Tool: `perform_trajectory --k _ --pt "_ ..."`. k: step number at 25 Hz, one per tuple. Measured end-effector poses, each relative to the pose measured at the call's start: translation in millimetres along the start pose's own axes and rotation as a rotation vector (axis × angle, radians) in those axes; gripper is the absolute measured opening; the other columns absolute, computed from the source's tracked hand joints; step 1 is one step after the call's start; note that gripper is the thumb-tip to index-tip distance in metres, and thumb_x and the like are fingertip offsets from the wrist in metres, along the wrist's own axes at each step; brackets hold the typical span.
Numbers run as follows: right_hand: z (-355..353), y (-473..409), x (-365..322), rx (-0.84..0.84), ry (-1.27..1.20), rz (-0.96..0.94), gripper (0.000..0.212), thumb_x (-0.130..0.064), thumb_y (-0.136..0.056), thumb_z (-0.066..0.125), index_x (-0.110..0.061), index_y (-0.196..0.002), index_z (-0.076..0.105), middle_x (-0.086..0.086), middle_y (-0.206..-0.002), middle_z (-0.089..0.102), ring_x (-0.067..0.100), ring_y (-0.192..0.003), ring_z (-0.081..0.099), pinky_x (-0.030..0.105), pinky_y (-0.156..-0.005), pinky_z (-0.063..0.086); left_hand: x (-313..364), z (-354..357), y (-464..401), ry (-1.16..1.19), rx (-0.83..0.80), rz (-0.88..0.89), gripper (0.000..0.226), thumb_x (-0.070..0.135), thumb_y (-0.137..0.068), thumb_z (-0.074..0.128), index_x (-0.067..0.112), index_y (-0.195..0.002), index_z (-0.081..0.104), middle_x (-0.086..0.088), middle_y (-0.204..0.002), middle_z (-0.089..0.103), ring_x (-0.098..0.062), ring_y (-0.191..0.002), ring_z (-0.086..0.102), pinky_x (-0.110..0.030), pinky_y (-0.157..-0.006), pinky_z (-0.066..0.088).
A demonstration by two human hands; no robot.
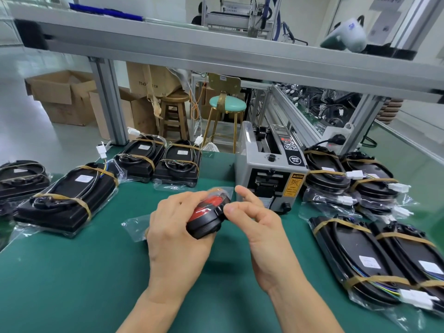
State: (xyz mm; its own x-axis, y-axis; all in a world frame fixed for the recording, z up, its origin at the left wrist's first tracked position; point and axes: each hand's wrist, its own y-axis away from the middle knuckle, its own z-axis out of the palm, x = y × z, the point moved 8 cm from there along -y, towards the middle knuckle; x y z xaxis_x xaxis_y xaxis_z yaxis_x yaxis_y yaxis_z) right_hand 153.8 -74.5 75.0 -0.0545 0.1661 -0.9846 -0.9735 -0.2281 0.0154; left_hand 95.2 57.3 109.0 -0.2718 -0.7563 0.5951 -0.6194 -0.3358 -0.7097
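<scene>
Our left hand (177, 227) grips the part (207, 216) and our right hand (262, 227) pinches its bag (134, 227), so we should pull it taut and fold it flat.

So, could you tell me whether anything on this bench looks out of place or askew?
Mostly no: the left hand grips the bagged red-and-black part and the right hand pinches its edge. Only the white mug on the upper shelf looks odd, lying tipped on its side.
</scene>
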Motion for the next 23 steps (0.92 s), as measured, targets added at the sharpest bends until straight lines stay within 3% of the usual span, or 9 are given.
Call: perform_trajectory --k 8,12,17,23 --pt "-1.0 0.2 -4.9 0.071 0.086 -0.063 0.015 -0.019 -0.076 0.073 -0.023 -0.062 0.074 -0.019 -0.124 0.055 -0.015 -0.106 0.052 0.018 -0.085 0.034 0.0 2.0 0.2 -0.01 0.001 -0.001 0.045 0.017 -0.06 0.073 0.02 -0.105 0.069 0.009 -0.097 0.061 -0.024 -0.089 0.059 -0.046 -0.076 0.05" --pt "-1.6 0.9 -6.7 0.097 0.131 -0.081 0.017 -0.021 -0.076 0.074 -0.025 -0.06 0.073 -0.021 -0.118 0.056 -0.012 -0.1 0.055 0.022 -0.086 0.038 -3.1 4.6 1.4 -0.021 -0.022 -0.025 0.053 0.003 -0.056 0.085 0.017 -0.105 0.07 0.005 -0.098 0.064 -0.025 -0.09 0.059 -0.047 -0.077 0.05" --pt "-2.6 0.1 -4.0 0.111 0.13 -0.098 0.02 -0.019 -0.077 0.073 -0.024 -0.058 0.072 -0.02 -0.114 0.059 -0.011 -0.098 0.056 0.02 -0.083 0.038 -3.7 5.8 1.2 -0.015 -0.028 -0.031 0.054 0.0 -0.055 0.085 0.017 -0.104 0.07 0.004 -0.098 0.065 -0.026 -0.09 0.06 -0.048 -0.077 0.05" --pt "1.9 -3.1 1.4 0.034 -0.007 -0.041 0.016 -0.013 -0.078 0.07 -0.016 -0.062 0.074 -0.007 -0.115 0.062 -0.01 -0.096 0.059 0.002 -0.073 0.04 -3.6 1.7 -1.4 -0.003 -0.009 -0.026 0.045 0.015 -0.06 0.075 0.018 -0.105 0.07 0.004 -0.098 0.064 -0.026 -0.09 0.06 -0.048 -0.077 0.051"
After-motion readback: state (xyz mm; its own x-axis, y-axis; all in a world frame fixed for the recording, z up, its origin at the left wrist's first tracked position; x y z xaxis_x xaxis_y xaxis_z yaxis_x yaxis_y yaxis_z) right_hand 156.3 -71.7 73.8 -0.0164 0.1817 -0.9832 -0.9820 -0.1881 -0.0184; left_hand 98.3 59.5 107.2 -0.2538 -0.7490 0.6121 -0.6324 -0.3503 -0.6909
